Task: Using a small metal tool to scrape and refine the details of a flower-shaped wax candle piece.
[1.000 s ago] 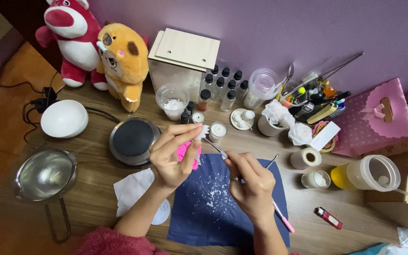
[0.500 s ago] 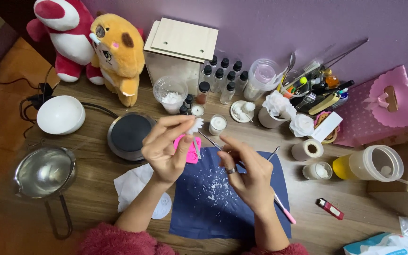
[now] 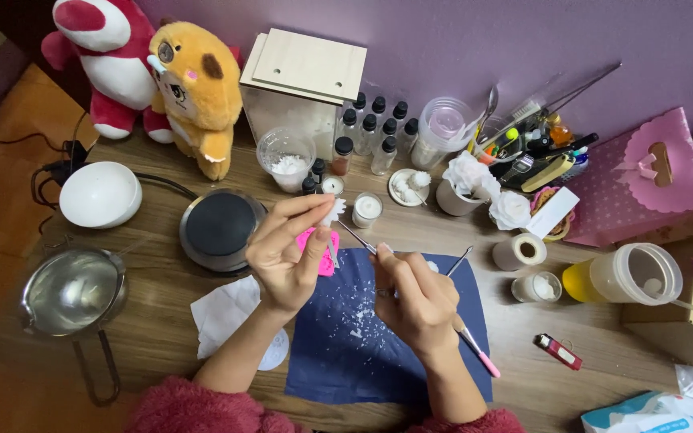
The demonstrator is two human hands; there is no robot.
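Note:
My left hand pinches a small white flower-shaped wax piece between thumb and fingertips, just above a pink mould lying by the palm. My right hand grips a thin metal tool whose tip points up-left toward the flower; a pink-handled tool sticks out behind the same hand. Both hands hover over a dark blue cloth sprinkled with white wax flakes.
A round black hot plate, a steel pot and a white bowl sit on the left. Behind the cloth are small candles, dark-capped bottles, a wooden box and plush toys. A yellow jar, tape roll and pink bag stand at right.
The view has shifted slightly, so everything sits lower and further right in the picture. The hands keep the same grips, the left fingers holding the white flower a little higher.

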